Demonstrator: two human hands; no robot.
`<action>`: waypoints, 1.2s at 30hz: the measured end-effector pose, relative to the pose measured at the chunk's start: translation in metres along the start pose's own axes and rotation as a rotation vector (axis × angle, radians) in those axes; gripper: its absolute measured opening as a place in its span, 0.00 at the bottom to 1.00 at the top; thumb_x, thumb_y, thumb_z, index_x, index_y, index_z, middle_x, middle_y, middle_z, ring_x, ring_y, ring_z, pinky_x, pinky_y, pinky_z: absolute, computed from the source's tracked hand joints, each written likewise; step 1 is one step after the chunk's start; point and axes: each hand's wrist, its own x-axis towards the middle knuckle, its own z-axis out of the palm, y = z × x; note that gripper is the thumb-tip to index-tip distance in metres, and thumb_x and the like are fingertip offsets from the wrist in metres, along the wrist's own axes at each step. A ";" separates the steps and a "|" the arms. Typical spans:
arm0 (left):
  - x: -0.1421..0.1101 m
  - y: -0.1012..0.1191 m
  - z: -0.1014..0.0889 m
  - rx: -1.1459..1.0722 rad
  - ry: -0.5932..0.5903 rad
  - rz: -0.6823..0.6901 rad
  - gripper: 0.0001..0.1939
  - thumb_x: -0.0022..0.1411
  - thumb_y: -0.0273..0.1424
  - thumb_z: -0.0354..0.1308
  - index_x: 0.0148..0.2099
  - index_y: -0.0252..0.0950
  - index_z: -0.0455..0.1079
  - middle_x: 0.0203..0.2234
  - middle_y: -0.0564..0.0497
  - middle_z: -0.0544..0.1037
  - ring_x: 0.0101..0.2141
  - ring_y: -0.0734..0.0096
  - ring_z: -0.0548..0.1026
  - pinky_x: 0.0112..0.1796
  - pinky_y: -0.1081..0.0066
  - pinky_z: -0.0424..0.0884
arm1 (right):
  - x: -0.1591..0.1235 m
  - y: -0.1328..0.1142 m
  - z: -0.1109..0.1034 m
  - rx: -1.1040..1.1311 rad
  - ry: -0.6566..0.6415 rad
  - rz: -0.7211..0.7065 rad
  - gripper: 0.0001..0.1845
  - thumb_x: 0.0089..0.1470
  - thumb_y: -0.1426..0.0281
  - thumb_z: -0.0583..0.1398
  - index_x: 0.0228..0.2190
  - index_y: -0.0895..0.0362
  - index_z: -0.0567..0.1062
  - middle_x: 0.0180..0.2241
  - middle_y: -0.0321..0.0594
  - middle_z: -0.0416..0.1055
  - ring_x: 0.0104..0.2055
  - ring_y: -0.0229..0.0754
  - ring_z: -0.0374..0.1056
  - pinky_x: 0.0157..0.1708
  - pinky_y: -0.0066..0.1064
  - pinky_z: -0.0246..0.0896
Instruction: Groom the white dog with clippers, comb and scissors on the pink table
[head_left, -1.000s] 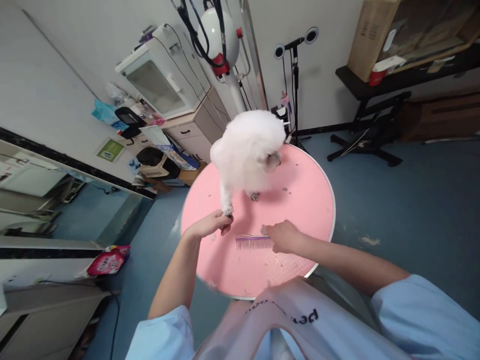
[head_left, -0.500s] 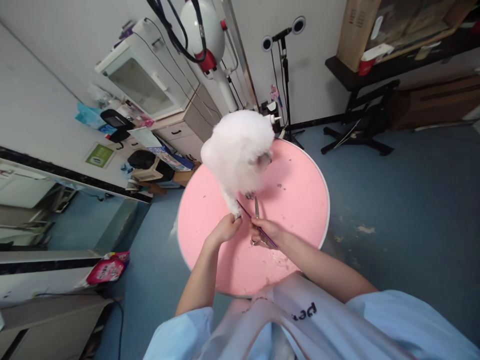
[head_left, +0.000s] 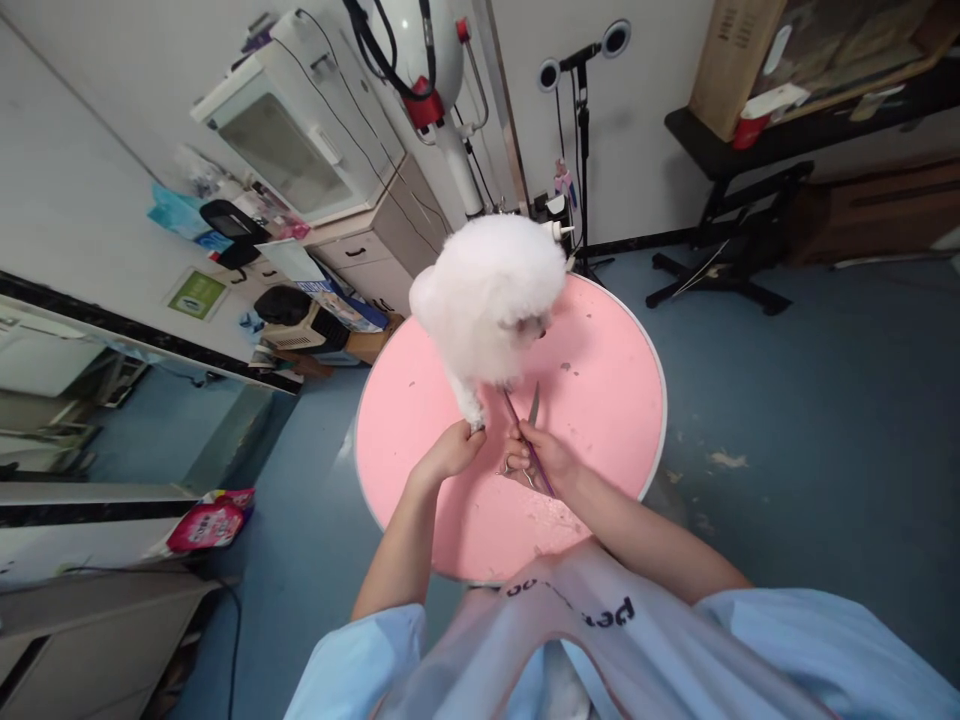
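A fluffy white dog (head_left: 487,290) is on a round pink table (head_left: 615,400), its head turned toward the right. My left hand (head_left: 456,449) is closed around the paw of its outstretched front leg (head_left: 469,400). In my right hand (head_left: 544,455) are a pair of scissors (head_left: 534,405) and a thin purple comb (head_left: 511,408). The scissors' blades point away from me, and their finger loops show below my fingers. The comb's far end is close to the dog's chest, a little right of the held leg; whether it touches the fur I cannot tell.
Fur clippings (head_left: 559,520) lie scattered on the table. Behind the dog rises a white and red dryer (head_left: 424,100) on a stand. A black lamp stand (head_left: 583,150) is to its right. Cabinets (head_left: 360,250) stand at the back left, and a black desk (head_left: 705,150) at the right.
My right hand has shifted slightly right, taking the scissors and comb away from the held leg. The dog's head looks slightly further right. My left hand keeps its hold on the paw.
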 end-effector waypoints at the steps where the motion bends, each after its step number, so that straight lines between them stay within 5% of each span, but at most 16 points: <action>1: 0.000 0.000 0.000 -0.010 -0.014 -0.002 0.10 0.58 0.32 0.43 0.25 0.36 0.57 0.20 0.53 0.65 0.26 0.72 0.64 0.29 0.73 0.58 | 0.000 0.000 0.001 -0.012 0.008 0.040 0.18 0.64 0.59 0.49 0.25 0.54 0.60 0.16 0.24 0.47 0.16 0.31 0.45 0.28 0.28 0.56; 4: 0.000 0.001 -0.002 0.002 -0.024 -0.004 0.09 0.57 0.31 0.44 0.26 0.36 0.58 0.21 0.53 0.65 0.26 0.71 0.64 0.29 0.72 0.59 | -0.002 0.000 0.004 -0.038 -0.063 0.147 0.18 0.65 0.60 0.47 0.25 0.55 0.60 0.16 0.24 0.48 0.16 0.32 0.44 0.30 0.30 0.58; 8: -0.001 0.001 -0.002 0.038 -0.001 -0.005 0.08 0.57 0.31 0.44 0.26 0.36 0.57 0.22 0.53 0.65 0.27 0.71 0.63 0.30 0.72 0.57 | -0.009 -0.004 0.007 -0.068 -0.145 0.077 0.18 0.64 0.58 0.49 0.25 0.54 0.59 0.16 0.24 0.46 0.16 0.32 0.43 0.31 0.29 0.57; 12: -0.001 0.002 -0.001 0.005 -0.018 -0.020 0.09 0.57 0.31 0.44 0.25 0.37 0.55 0.20 0.54 0.62 0.25 0.72 0.62 0.28 0.72 0.55 | -0.009 -0.003 0.005 -0.064 -0.085 -0.036 0.19 0.63 0.56 0.50 0.25 0.54 0.58 0.17 0.25 0.47 0.17 0.32 0.44 0.27 0.27 0.53; 17: -0.001 0.006 -0.002 -0.065 -0.037 0.003 0.09 0.56 0.31 0.44 0.24 0.36 0.55 0.19 0.54 0.62 0.24 0.73 0.61 0.27 0.72 0.56 | -0.011 0.010 0.000 -0.128 -0.070 0.088 0.19 0.61 0.57 0.53 0.24 0.55 0.59 0.17 0.27 0.51 0.18 0.32 0.47 0.26 0.27 0.52; 21: -0.002 0.009 -0.005 -0.160 -0.116 -0.016 0.12 0.56 0.32 0.44 0.22 0.36 0.58 0.17 0.53 0.65 0.22 0.73 0.64 0.26 0.71 0.58 | -0.016 0.014 -0.004 -0.105 -0.015 -0.040 0.19 0.62 0.58 0.52 0.23 0.55 0.58 0.16 0.27 0.51 0.17 0.32 0.46 0.25 0.26 0.50; 23: -0.003 0.012 -0.007 -0.170 -0.139 -0.015 0.13 0.56 0.33 0.44 0.21 0.35 0.60 0.16 0.52 0.67 0.21 0.72 0.66 0.26 0.71 0.60 | -0.020 0.014 -0.004 -0.130 0.007 0.005 0.20 0.62 0.58 0.51 0.22 0.55 0.58 0.16 0.27 0.51 0.17 0.32 0.46 0.24 0.26 0.50; 26: -0.006 0.016 -0.010 -0.134 -0.122 -0.016 0.13 0.56 0.33 0.45 0.21 0.35 0.62 0.17 0.51 0.69 0.22 0.71 0.67 0.27 0.71 0.61 | -0.028 0.014 -0.004 -0.147 -0.126 0.106 0.19 0.59 0.57 0.55 0.23 0.55 0.59 0.16 0.26 0.52 0.17 0.31 0.48 0.27 0.28 0.55; 28: -0.009 0.019 -0.014 -0.136 -0.121 -0.029 0.14 0.56 0.34 0.46 0.21 0.35 0.62 0.16 0.51 0.69 0.21 0.71 0.67 0.27 0.70 0.62 | -0.031 0.013 -0.006 -0.147 -0.169 0.049 0.19 0.56 0.55 0.57 0.23 0.55 0.59 0.16 0.25 0.53 0.17 0.31 0.49 0.28 0.29 0.57; 32: -0.019 0.033 -0.028 -0.299 -0.202 -0.049 0.13 0.53 0.33 0.47 0.19 0.35 0.62 0.14 0.50 0.68 0.20 0.73 0.67 0.27 0.71 0.62 | -0.030 0.005 -0.017 -0.451 0.175 -0.185 0.19 0.57 0.53 0.55 0.25 0.55 0.62 0.17 0.28 0.56 0.19 0.33 0.54 0.27 0.28 0.57; 34: -0.026 0.043 -0.039 -0.367 -0.240 -0.046 0.12 0.51 0.33 0.48 0.19 0.35 0.62 0.13 0.51 0.68 0.19 0.74 0.66 0.27 0.72 0.62 | -0.029 -0.001 -0.023 -0.831 0.352 -0.196 0.21 0.59 0.53 0.51 0.24 0.55 0.64 0.16 0.31 0.59 0.19 0.35 0.56 0.24 0.28 0.54; 36: -0.033 0.053 -0.049 -0.388 -0.275 -0.052 0.11 0.50 0.33 0.48 0.19 0.35 0.61 0.12 0.51 0.67 0.19 0.74 0.65 0.26 0.72 0.61 | -0.031 -0.008 -0.026 -1.211 0.386 -0.122 0.24 0.60 0.53 0.48 0.21 0.56 0.64 0.15 0.33 0.60 0.18 0.35 0.57 0.21 0.28 0.49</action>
